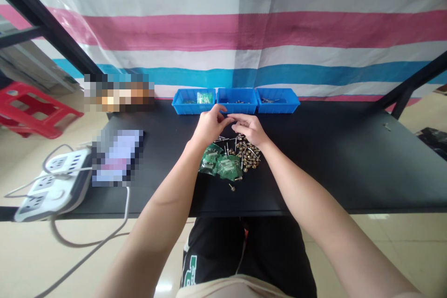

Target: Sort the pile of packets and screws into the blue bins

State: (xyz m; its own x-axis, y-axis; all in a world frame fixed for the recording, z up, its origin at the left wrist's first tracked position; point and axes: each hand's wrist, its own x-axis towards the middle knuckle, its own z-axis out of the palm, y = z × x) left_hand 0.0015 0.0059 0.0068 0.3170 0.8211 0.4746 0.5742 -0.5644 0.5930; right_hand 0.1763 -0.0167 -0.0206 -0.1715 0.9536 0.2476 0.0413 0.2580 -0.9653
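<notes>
My left hand (211, 124) is closed, thumb and fingers pinched together, just in front of the middle blue bin (236, 107). Beside it my right hand (250, 127) has its fingers bent in toward the left fingertips; anything between them is too small to make out. Below the hands lie green plastic packets (229, 167) holding pale pieces. A pile of brass-coloured fasteners (250, 154) with silver pins spreads to their right. One loose fastener (232, 187) sits nearer the front edge. The left blue bin (194, 108) holds green packets, the right blue bin (278, 108) thin silver pieces.
On the left of the black table (331, 167) are a white power strip (56, 186) with cables and a blurred-out device (118, 156). A red stool (31, 109) stands beyond. A striped sheet (244, 28) hangs behind. Small pins (387, 126) lie far right.
</notes>
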